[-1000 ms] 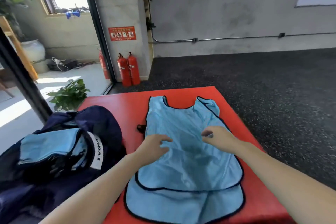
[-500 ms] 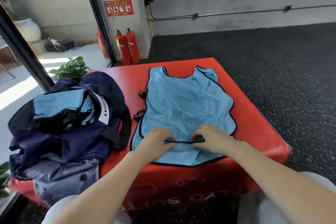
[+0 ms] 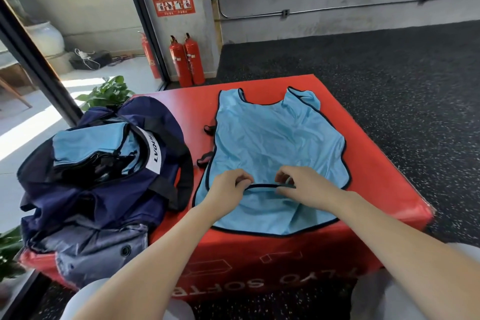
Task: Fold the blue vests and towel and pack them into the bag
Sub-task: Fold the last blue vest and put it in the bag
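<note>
A light blue vest with dark trim lies flat on the red soft box, its neck opening toward the far side. My left hand and my right hand pinch the dark-trimmed bottom hem of its top layer, a short stretch of trim pulled taut between them. The lower layer reaches on to the box's near edge. To the left sits the open navy bag with folded blue fabric inside it.
Red fire extinguishers stand against the concrete pillar behind the box. A potted plant grows behind the bag by a glass door. Dark speckled flooring surrounds the box on the right.
My hands slid from the vest's middle down to the top layer's hem and pinched it. My view drew back, bringing the box's front face into sight.
</note>
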`<state>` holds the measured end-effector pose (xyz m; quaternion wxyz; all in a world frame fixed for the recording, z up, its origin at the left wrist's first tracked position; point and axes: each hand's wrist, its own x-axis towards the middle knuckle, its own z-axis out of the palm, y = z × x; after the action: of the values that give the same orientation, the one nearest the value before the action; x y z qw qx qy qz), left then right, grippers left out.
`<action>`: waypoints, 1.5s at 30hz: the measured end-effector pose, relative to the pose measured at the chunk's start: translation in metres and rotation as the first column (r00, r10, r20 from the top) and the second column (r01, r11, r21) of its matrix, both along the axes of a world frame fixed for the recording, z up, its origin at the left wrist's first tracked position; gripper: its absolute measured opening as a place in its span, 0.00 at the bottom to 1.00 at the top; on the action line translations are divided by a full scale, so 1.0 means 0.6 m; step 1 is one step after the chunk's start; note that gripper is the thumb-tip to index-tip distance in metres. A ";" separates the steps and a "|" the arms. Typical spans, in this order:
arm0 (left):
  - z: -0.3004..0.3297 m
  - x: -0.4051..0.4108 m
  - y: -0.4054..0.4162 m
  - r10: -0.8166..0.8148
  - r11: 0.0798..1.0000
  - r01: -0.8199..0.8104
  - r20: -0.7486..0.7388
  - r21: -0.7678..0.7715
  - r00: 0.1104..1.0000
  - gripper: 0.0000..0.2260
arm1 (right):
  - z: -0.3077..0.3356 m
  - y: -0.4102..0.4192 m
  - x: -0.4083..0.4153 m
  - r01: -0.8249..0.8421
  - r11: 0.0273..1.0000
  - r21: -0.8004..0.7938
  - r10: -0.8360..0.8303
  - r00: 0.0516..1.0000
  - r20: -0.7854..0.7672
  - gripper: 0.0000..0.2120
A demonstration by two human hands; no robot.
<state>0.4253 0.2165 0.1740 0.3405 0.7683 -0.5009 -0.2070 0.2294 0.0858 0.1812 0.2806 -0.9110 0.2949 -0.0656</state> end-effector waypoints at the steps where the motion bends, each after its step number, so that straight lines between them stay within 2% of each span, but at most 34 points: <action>1: 0.003 0.001 -0.002 0.001 1.000 -0.001 -0.008 -0.003 1.000 0.06 | 0.002 0.006 0.004 -0.025 0.999 -0.047 0.024 0.999 -0.030 0.12; 3: 0.006 0.003 -0.002 -0.007 1.000 0.007 -0.024 0.009 1.000 0.08 | 0.002 0.018 0.015 -0.055 0.983 -0.173 0.043 0.997 -0.069 0.17; 7: 0.004 0.010 -0.005 -0.029 0.998 0.031 -0.039 0.062 0.999 0.08 | -0.008 0.032 0.033 -0.013 0.942 -0.336 0.010 1.000 -0.011 0.21; 9: 0.003 0.012 -0.006 -0.035 0.997 0.038 -0.048 0.062 0.998 0.08 | -0.013 0.034 0.041 -0.011 0.927 -0.375 0.016 1.000 0.011 0.20; 12: 0.006 0.013 -0.004 -0.035 0.997 0.039 -0.053 0.064 0.998 0.08 | -0.019 0.032 0.050 -0.030 0.905 -0.424 0.058 0.997 0.053 0.12; 17: 0.012 0.014 -0.003 -0.020 0.999 0.021 -0.050 0.028 0.999 0.05 | -0.015 0.029 0.056 0.011 0.940 -0.341 0.032 0.992 0.121 0.09; 20: 0.012 0.015 0.004 -0.067 0.997 0.068 -0.026 0.028 0.997 0.12 | -0.009 0.026 0.056 0.051 0.968 -0.246 -0.017 0.990 0.138 0.09; 22: 0.008 0.016 0.011 -0.115 0.993 0.112 0.109 0.034 0.987 0.15 | -0.008 0.023 0.053 0.055 0.978 -0.202 -0.026 0.989 0.143 0.09; 24: 0.005 0.017 0.013 -0.139 0.989 0.147 0.263 -0.009 0.955 0.10 | -0.006 0.023 0.049 0.051 0.987 -0.154 -0.027 0.988 0.153 0.09; 28: 0.016 0.031 0.023 -0.114 0.979 0.171 0.406 -0.107 0.907 0.08 | -0.001 0.017 0.032 0.050 0.993 -0.109 -0.031 0.985 0.172 0.09; 31: 0.019 0.058 0.041 -0.081 0.984 0.149 0.494 -0.100 0.865 0.08 | 0.005 0.001 -0.002 0.082 0.987 -0.138 -0.062 0.988 0.143 0.10; 36: 0.023 0.087 0.072 -0.031 0.993 0.084 0.488 -0.088 0.872 0.09 | 0.023 -0.019 -0.075 0.148 0.967 -0.209 -0.122 0.983 0.135 0.10; 42: 0.034 0.097 0.106 0.031 0.983 0.044 0.399 -0.176 0.916 0.08 | 0.023 -0.019 -0.141 0.198 0.943 -0.268 -0.128 0.958 0.258 0.10; 45: 0.031 0.090 0.133 0.036 0.976 0.051 0.386 -0.213 0.922 0.06 | 0.015 -0.008 -0.168 0.142 0.907 -0.396 -0.069 0.979 0.193 0.11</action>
<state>0.4792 0.2962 0.1927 0.3166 0.7497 -0.5811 0.0044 0.1285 0.0808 0.1900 0.1053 -0.9228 0.2980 -0.2202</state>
